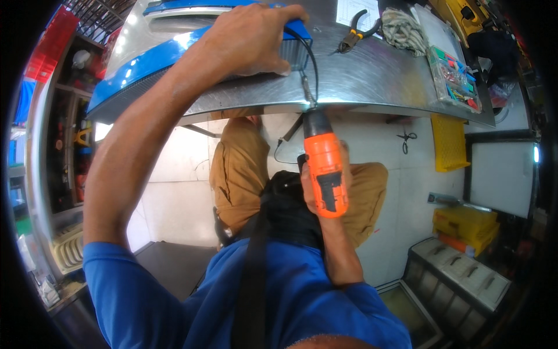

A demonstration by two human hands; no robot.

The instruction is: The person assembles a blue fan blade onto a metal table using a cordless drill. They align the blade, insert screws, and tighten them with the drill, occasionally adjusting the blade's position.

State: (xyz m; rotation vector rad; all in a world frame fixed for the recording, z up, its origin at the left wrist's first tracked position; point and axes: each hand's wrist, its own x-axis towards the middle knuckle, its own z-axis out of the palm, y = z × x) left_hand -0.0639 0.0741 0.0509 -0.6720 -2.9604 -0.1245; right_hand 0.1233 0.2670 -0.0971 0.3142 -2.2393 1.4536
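Note:
A blue-framed unit with a finned, grille-like edge lies at the far left of the metal workbench. My left hand is closed over its right end, thumb against the fins. In my right hand is an orange and black cordless drill, its nose pointing away from me. The drill hides most of that hand's fingers. The drill's bit reaches over the bench edge toward the fins; contact with the unit is unclear. A black cable curves from the unit down past the bit.
Pliers, a paper sheet, a grey rag and a small-parts box lie farther right on the bench. Scissors are on the floor. A yellow perforated panel and a drawer cabinet stand at the right.

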